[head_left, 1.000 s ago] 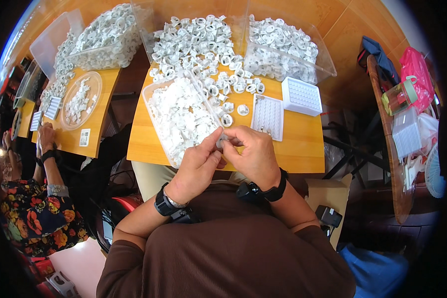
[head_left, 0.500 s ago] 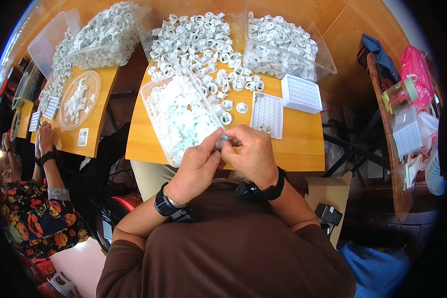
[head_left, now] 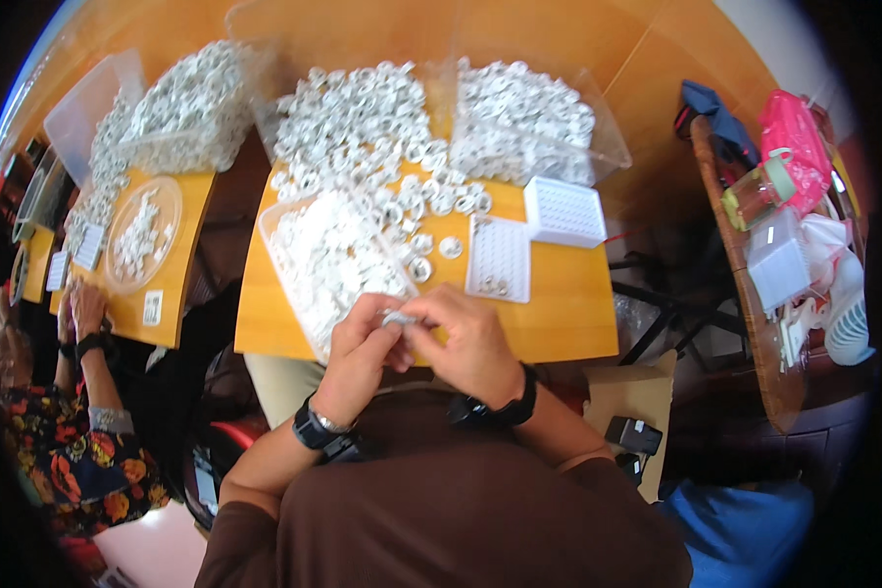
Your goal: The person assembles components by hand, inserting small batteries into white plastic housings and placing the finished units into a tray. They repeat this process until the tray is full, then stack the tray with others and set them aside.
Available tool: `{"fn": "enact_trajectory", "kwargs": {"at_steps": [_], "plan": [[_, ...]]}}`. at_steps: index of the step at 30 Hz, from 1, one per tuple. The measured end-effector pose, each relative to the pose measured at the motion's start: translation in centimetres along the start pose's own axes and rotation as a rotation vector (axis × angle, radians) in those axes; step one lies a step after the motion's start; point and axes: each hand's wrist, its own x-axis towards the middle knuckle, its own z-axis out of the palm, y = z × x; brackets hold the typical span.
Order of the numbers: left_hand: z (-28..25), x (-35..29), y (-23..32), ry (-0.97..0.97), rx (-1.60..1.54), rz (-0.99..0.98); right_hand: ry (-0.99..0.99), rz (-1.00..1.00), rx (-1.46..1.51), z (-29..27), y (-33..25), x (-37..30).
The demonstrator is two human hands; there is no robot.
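A person in a brown shirt pinches a small pale part (head_left: 398, 318) between the fingertips of the left hand (head_left: 361, 341) and right hand (head_left: 468, 341), both closed in around it just above the bench's (head_left: 568, 318) near edge. Beside them sits a clear bin (head_left: 290, 296) heaped with small white pieces. Beyond lie loose round fittings (head_left: 353, 122), with a shallow white tray (head_left: 498, 250) and a white tray block (head_left: 566, 211) to the right. At left, a co-worker's hands (head_left: 86, 306) rest near a round dish (head_left: 174, 211).
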Motion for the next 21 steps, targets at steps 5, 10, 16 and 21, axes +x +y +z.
{"fn": "enact_trajectory", "kwargs": {"at_steps": [5,10,16,21], "plan": [[0.1,-0.2,0.1,0.014,-0.054,0.016,0.01,-0.05,-0.045,0.1,-0.8,-0.1],[-0.3,-0.4,-0.1,0.0,-0.055,0.045,-0.034,-0.029,-0.037,0.2,-1.4,-0.3],[-0.2,-0.6,0.8,-0.037,-0.021,0.022,-0.144,0.06,0.072,-1.1,-0.5,1.2],[-0.6,-0.8,0.5,-0.01,-0.026,0.085,0.347,-0.018,-0.185,-9.0,3.2,9.1]]}}
